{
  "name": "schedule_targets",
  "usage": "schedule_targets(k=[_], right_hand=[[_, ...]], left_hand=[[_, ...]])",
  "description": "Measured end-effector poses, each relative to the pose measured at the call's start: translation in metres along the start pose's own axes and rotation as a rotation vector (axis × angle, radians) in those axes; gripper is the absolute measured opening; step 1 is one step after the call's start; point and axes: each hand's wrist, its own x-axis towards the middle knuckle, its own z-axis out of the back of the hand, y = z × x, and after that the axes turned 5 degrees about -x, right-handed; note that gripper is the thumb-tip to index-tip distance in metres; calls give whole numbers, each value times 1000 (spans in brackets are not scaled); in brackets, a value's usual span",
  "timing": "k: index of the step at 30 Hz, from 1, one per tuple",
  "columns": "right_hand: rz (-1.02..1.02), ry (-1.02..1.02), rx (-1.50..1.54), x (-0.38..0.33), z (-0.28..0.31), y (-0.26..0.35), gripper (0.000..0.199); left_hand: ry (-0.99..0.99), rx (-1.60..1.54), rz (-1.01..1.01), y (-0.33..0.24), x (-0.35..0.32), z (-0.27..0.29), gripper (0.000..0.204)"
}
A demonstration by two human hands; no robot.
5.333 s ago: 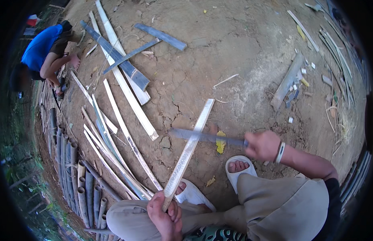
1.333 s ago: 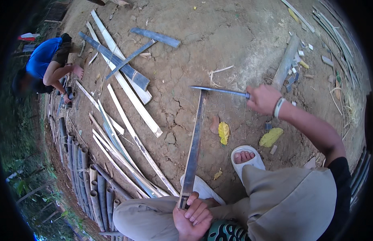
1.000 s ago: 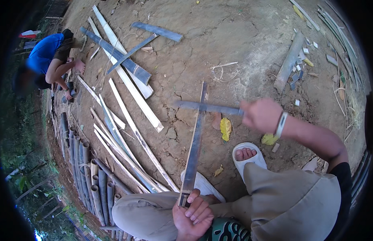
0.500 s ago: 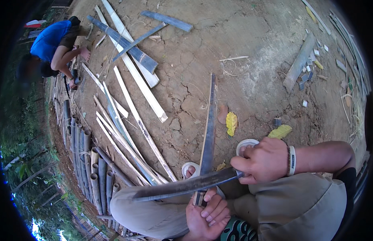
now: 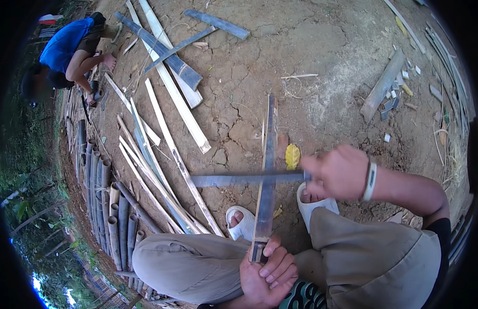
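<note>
You sit over bare, cracked brown ground (image 5: 311, 46), paler and dusty toward the upper right, out in the open, with dark greenery (image 5: 30, 154) along the left rim. On your left lie pale split strips (image 5: 167, 139) in a loose fan, and beyond them dark slats (image 5: 172, 56) crossed over longer pale ones; dark bamboo poles (image 5: 97, 190) are stacked lengthwise at the edge of the greenery. Off to the right, a weathered bamboo length (image 5: 383, 85) rests among small cut pieces (image 5: 389, 106), and a yellow leaf (image 5: 292, 156) lies near your right hand (image 5: 337, 172). At the upper left a person in a blue shirt (image 5: 69, 44) bends low, the head blurred and what the hands are at too small to make out. Your left hand (image 5: 270, 273) is clenched around the lower end of a dark bamboo strip (image 5: 264, 211), which points away from you between your white sandals (image 5: 244, 226); the fingers cover part of that end. Your right hand, smeared by motion, is closed on the knife (image 5: 223, 180), its handle mostly hidden in the fist. The blade crosses the strip near its middle, too blurred for you to tell whether its edge touches. The right sandal is partly covered by your trouser leg (image 5: 373, 247), and the outermost things bend into the black rim.
</note>
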Motion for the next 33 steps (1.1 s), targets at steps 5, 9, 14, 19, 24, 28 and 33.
schedule_targets(k=[5, 9, 14, 19, 24, 28, 33], right_hand=[[44, -29, 45, 7, -21, -9, 41], [-199, -87, -1, 41, -25, -63, 32], [50, -42, -26, 18, -11, -17, 35], [-362, -42, 26, 48, -25, -79, 30], [-313, -36, -29, 41, -21, -85, 27], [-242, 33, 2, 28, -18, -61, 26], [-311, -106, 13, 31, -20, -70, 22]], left_hand=[[10, 41, 20, -2, -4, 1, 21], [-3, -21, 6, -3, 1, 2, 28], [44, 89, 25, -8, -3, -1, 19], [5, 97, 18, -14, -3, 5, 19], [62, 89, 14, -21, -5, 0, 19], [-13, 78, -30, -29, -6, 6, 22], [-26, 201, -83, -26, -8, -3, 28]])
